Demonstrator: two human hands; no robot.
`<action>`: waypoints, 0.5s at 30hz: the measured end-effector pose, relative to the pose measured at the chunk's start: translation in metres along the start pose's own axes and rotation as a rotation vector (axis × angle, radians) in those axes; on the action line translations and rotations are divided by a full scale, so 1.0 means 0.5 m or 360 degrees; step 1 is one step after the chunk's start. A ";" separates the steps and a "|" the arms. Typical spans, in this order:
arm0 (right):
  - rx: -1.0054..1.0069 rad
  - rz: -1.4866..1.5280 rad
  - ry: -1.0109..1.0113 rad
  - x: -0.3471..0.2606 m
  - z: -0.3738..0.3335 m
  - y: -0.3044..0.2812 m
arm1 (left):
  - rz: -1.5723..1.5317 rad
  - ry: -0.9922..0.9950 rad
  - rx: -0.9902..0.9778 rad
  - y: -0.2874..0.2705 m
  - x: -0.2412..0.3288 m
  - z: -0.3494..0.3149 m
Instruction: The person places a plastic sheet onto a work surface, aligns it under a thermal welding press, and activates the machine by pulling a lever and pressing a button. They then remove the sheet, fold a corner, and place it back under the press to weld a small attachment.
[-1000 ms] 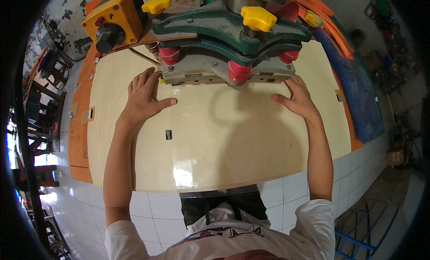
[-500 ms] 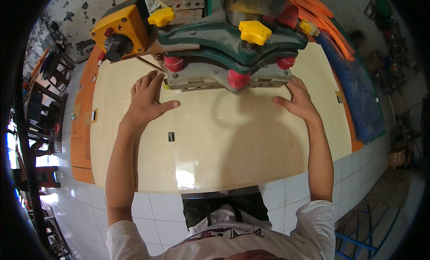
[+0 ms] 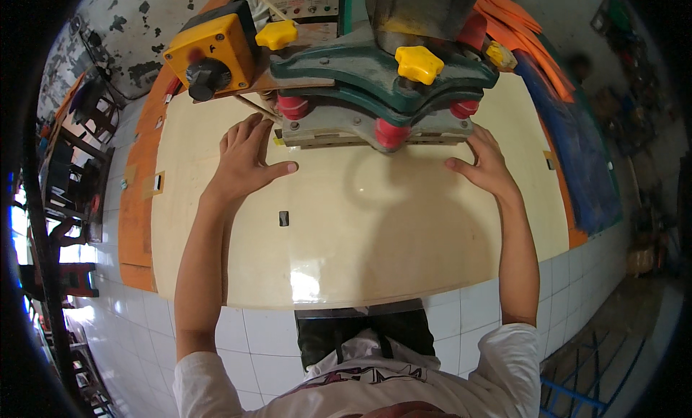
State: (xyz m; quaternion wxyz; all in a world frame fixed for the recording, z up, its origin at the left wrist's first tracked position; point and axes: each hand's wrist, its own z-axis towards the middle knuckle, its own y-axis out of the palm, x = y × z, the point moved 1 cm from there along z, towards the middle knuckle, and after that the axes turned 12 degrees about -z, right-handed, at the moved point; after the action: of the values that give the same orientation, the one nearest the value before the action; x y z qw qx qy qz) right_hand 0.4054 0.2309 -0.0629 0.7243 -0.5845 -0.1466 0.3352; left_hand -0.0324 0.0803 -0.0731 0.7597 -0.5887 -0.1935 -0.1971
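Observation:
My left hand (image 3: 245, 162) lies flat on a glossy cream sheet (image 3: 324, 238) covering the table. Its fingers are stretched forward, the thumb out to the side, beside the left end of a press head (image 3: 375, 133). My right hand (image 3: 486, 164) rests at the other end of that head, thumb spread, its fingertips partly hidden behind it. Both hands hold nothing that I can see. The press head has a grey metal plate below a dark green frame (image 3: 339, 68), with red round mounts between. What lies beneath the plate is hidden.
Yellow star knobs (image 3: 419, 65) top the frame. A yellow control box (image 3: 209, 54) with a black dial juts out at left. A small dark piece (image 3: 283, 218) lies on the sheet. Orange cloths (image 3: 519, 32) and blue plastic (image 3: 569, 151) cover the table's right side.
The whole scene sits slightly further right in the picture, as my view has shifted. Both hands keep their places beside the press head.

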 end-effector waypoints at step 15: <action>0.0034 0.0111 0.0050 0.010 -0.001 0.008 | -0.0205 -0.0160 -0.0102 -0.021 0.011 0.001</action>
State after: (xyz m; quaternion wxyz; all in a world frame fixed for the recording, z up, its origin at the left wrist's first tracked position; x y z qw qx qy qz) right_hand 0.4080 0.2344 -0.0675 0.7205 -0.5867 -0.1111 0.3526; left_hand -0.0332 0.0781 -0.0615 0.7156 -0.6081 -0.2624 -0.2220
